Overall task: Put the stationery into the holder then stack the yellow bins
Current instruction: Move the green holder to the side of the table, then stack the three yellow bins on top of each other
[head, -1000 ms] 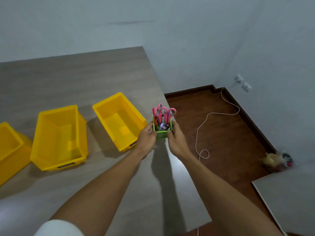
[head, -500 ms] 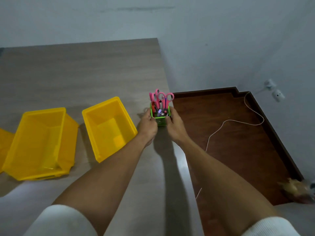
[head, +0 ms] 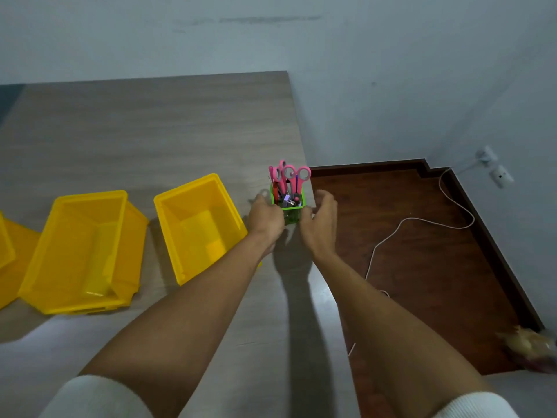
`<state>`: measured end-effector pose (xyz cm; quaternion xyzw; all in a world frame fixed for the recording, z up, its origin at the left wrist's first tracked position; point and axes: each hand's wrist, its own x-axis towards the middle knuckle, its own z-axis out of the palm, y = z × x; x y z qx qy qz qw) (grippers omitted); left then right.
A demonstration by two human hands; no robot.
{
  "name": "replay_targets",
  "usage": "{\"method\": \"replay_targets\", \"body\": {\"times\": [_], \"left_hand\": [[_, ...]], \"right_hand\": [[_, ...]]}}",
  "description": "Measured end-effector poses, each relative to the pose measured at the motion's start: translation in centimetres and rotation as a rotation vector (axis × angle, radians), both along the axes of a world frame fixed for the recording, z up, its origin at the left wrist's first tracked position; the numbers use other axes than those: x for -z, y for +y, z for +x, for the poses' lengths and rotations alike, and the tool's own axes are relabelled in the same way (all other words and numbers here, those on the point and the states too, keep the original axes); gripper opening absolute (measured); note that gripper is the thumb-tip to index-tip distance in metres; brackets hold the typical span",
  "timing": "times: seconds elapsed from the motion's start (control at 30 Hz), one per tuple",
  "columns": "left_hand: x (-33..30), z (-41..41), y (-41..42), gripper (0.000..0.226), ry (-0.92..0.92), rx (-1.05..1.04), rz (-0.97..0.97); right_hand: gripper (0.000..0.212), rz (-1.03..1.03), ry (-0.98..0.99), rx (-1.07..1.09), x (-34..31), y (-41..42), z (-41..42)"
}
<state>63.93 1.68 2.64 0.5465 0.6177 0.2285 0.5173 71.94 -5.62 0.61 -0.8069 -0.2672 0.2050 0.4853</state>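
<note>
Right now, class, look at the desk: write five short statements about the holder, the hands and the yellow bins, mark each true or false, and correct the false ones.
1. The green holder stands near the table's right edge. True.
2. Pink scissors stick up out of the holder. True.
3. The yellow bins are stacked. False: the nearest bin and the middle bin sit side by side.
4. The right hand grips a bin. False: it is open beside the holder.
5. The left hand is at the holder's left side. True.
</note>
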Motion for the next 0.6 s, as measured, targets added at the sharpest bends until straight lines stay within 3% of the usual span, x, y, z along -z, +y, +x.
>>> {"method": "replay_targets", "body": {"times": [0.13, 0.23, 0.4, 0.5, 0.6], "left_hand": [[-3.2, -3.1, 0.0, 0.007, -0.138, -0.059, 0.064], [-4.1, -6.7, 0.2, 0.015, -0.189, -0.077, 0.137], [-3.7, -13.6, 0.8, 0.033, 0.135, -0.061, 0.482], [-2.5, -17.2, 0.4, 0.048, 0.255, -0.069, 0.458], [-0.9, -19.9, -0.1, 0.05, 0.205, -0.074, 0.37]], "right_hand": [[0.007, 0.125, -0.227, 0.071, -2.8, -0.7, -2.2], [0.015, 0.17, -0.253, -0.074, -3.4, 0.0, -4.3], [0.03, 0.125, -0.064, -0.342, -3.2, 1.7, -7.7], [0.047, -0.039, 0.062, -0.462, -3.1, 2.2, -9.0], [0.053, -0.124, 0.136, -0.502, -2.7, 2.2, -9.8]]}}
